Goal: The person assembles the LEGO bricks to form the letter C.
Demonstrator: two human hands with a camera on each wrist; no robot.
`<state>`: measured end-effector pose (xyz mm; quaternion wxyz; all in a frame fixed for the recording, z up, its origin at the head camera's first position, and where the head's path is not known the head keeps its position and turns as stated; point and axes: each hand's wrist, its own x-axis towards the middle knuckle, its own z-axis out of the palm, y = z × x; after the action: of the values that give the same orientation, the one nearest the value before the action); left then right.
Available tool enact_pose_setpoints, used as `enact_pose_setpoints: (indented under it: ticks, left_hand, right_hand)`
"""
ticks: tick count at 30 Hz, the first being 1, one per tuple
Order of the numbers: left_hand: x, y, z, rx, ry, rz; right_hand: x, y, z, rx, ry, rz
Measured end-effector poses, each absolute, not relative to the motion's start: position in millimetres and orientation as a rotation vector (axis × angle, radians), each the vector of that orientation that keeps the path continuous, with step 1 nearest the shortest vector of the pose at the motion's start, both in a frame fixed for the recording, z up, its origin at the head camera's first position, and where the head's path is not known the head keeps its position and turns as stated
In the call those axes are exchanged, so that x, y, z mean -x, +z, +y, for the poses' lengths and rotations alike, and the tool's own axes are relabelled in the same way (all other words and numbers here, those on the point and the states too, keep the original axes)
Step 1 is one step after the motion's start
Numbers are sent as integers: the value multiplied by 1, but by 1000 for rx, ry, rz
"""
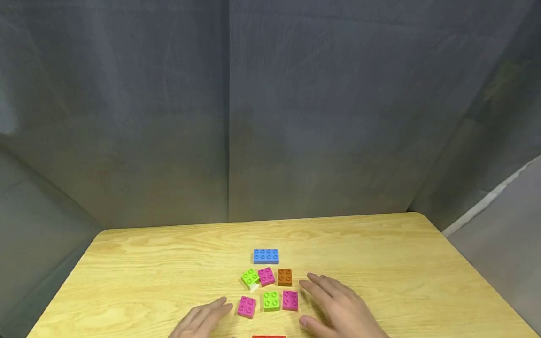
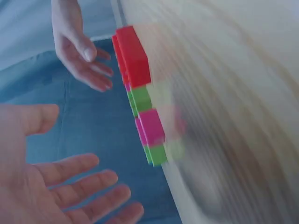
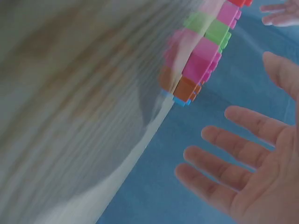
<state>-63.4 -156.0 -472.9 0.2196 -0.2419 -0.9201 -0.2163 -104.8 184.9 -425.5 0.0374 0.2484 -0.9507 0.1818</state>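
Note:
My left hand (image 1: pixel 202 320) hovers left of the bricks with its fingers extended and nothing held; a pink brick (image 1: pixel 246 306) is nearest to it. On the other side, my right hand (image 1: pixel 338 307) is spread, beside another pink brick (image 1: pixel 290 300). Between these two pink bricks lies a green brick (image 1: pixel 271 301). Behind them sit a second green brick (image 1: pixel 250 278), a third pink brick (image 1: pixel 266 276) and an orange-brown brick (image 1: pixel 285 277). Farthest back is a long blue brick (image 1: pixel 266 256). A red brick (image 2: pixel 133 56) lies at the near side, mostly cut off in the head view.
The bricks stand on a light wood-grain table (image 1: pixel 401 263) with rounded far corners. Grey cloth panels (image 1: pixel 321 141) hang behind the table and along both sides. A small whitish patch (image 1: pixel 254 288) shows beside the rear green brick.

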Motion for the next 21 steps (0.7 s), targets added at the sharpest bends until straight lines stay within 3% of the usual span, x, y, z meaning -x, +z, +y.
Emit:
enact_pose_setpoints:
  ticks: [5, 12, 21]
  left_hand:
    - [62, -464, -137, 805, -723, -2567]
    - [69, -481, -117, 943, -829, -2552]
    - [75, -486, -105, 876, -926, -2664]
  right_hand:
    - [114, -426, 177, -905, 487, -2876]
    - [126, -430, 165, -1011, 472, -2859]
    - [134, -431, 157, -1047, 411, -2887]
